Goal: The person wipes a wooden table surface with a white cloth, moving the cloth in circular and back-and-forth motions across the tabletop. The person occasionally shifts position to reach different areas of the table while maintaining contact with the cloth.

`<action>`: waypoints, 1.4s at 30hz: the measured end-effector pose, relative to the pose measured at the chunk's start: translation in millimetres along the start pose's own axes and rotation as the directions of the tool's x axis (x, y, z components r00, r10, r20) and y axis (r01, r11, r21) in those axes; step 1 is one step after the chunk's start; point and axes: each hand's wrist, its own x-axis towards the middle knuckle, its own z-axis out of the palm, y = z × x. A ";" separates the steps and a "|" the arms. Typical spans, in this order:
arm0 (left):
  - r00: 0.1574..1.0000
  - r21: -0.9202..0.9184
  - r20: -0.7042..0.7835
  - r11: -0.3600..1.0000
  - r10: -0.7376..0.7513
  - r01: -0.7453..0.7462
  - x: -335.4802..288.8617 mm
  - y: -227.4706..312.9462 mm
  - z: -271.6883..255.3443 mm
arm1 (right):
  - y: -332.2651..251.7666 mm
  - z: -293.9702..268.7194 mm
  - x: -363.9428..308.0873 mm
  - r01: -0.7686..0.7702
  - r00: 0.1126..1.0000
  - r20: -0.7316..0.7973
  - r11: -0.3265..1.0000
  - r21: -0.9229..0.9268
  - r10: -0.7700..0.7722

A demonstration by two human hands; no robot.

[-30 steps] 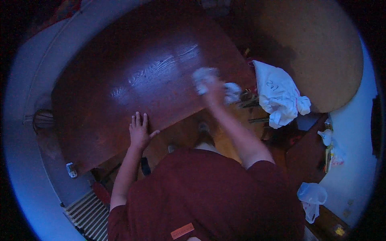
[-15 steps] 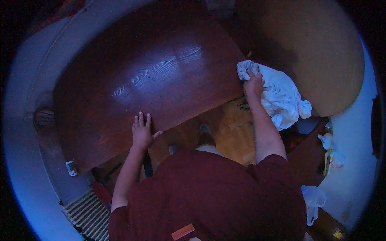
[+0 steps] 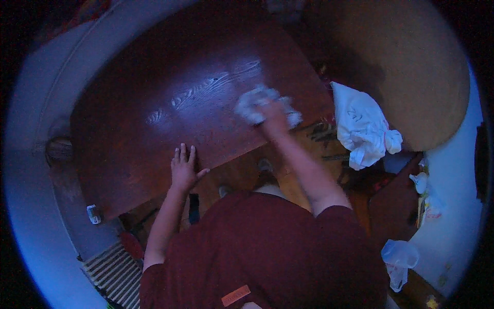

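A dark reddish-brown wooden table (image 3: pixel 154 139) spreads out before me, its glossy grain catching light near the middle. My left hand (image 3: pixel 185 169) lies flat on the near edge with its fingers spread. Toward the right part of the tabletop, my right hand (image 3: pixel 271 114) presses on a crumpled pale cloth (image 3: pixel 253 103). Both hand and cloth are smeared by motion, and the fingers partly blend into the fabric. The cloth rests against the table surface, short of the right edge.
A white cloth bundle (image 3: pixel 363 123) with dark marks sits just off the table's right end, before a large tan rounded panel (image 3: pixel 411 72). A small white container (image 3: pixel 93 214) stands at the left corner. A ribbed radiator (image 3: pixel 116 275) is lower left; a clear plastic bag (image 3: pixel 400 255), lower right.
My right hand has swept the pale cloth leftward from the table's right edge onto the tabletop. The white bundle stays behind at the right. My left hand keeps its place.
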 end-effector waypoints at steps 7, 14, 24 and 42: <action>1.000 0.002 -0.025 1.000 -0.008 0.008 -0.5 0.3 6.2 | 41.9 -42.2 24.8 -0.159 0.967 -0.233 0.961 -0.228 0.105; 0.998 0.108 0.058 0.994 -0.001 -0.005 5.3 -3.3 5.3 | -106.8 73.6 -80.2 0.518 0.811 0.346 0.853 -0.054 -0.471; 0.999 0.037 -0.048 0.999 0.016 -0.014 -3.9 -1.7 9.4 | 67.0 -144.4 14.8 -0.213 0.971 -0.212 0.792 -0.573 0.108; 0.918 -0.230 -0.397 0.967 0.011 -0.112 4.3 -41.5 28.9 | 33.8 -111.6 10.0 -0.136 0.978 -0.156 0.990 0.020 0.138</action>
